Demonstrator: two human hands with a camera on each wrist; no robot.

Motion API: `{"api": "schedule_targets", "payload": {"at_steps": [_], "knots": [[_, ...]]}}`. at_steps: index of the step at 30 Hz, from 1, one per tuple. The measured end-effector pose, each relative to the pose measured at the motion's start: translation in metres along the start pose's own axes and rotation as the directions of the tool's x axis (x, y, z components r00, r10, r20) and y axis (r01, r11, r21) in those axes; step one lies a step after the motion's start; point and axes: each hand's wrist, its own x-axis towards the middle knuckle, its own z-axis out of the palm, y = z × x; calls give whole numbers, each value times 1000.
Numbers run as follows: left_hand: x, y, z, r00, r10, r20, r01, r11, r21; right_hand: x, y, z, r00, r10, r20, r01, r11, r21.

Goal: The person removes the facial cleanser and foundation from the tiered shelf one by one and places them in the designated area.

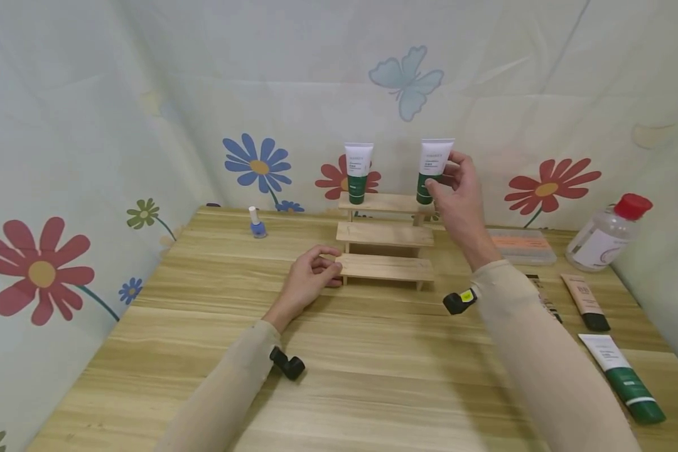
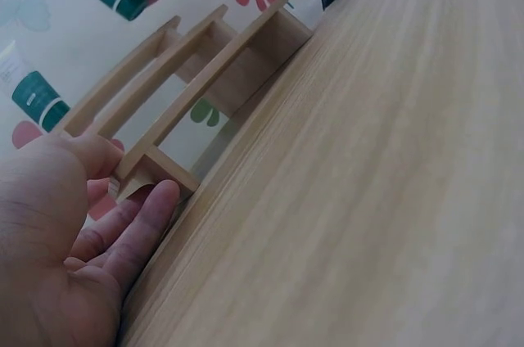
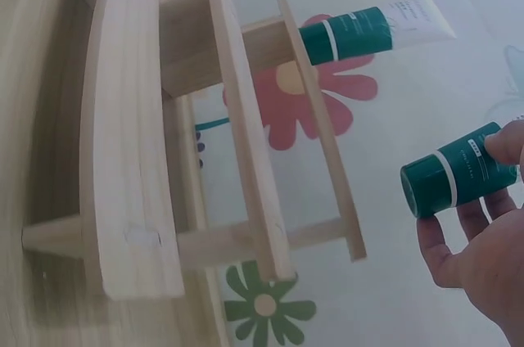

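A small three-step wooden display stand [image 1: 385,233] sits on the table. My left hand [image 1: 311,279] grips the left end of its lowest step, thumb above and fingers at the side support, as the left wrist view shows. My right hand [image 1: 457,194] pinches a white-and-green squeeze tube [image 1: 434,157], cap down, near the right end of the top step. In the right wrist view this tube [image 3: 454,168] is apart from the stand. A matching tube [image 1: 358,172] stands upright on its cap at the left of the top step.
Left of the stand is a blue nail polish bottle [image 1: 257,223]. To the right lie a flat clear case [image 1: 522,246], a red-capped bottle [image 1: 607,235], a beige tube [image 1: 585,302], another green-and-white tube [image 1: 624,380] and a partly hidden dark item [image 1: 545,298]. A flowered curtain [image 1: 294,94] hangs behind.
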Motion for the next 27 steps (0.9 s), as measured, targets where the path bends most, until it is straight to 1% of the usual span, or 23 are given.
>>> {"api": "schedule_targets", "payload": {"at_steps": [8, 11, 17, 21, 23, 26, 27], "knots": [[0, 2, 0, 1000, 1, 4, -1, 1000, 6, -13, -12, -33, 996, -53, -67, 50, 998, -43], [0, 2, 0, 1000, -2, 3, 2, 1000, 1, -19, -16, -45, 994, -57, -94, 51, 997, -63], [0, 2, 1, 1000, -5, 1, 5, 1000, -2, -30, -20, -68, 987, -81, -138, 73, 995, -65], [0, 1, 1, 1000, -4, -3, 4, 1000, -2, -38, -23, -86, 983, -76, -169, 69, 996, -50], [0, 1, 1, 1000, -3, -3, 3, 1000, -3, -43, -24, -95, 981, -57, -183, 50, 998, -42], [0, 1, 1, 1000, -4, -5, 4, 1000, -5, -51, -25, -107, 978, -38, -203, 22, 996, -81], [0, 1, 1, 1000, -5, -6, 5, 1000, -5, -54, -25, -111, 978, -31, -208, 8, 994, -111]]}}
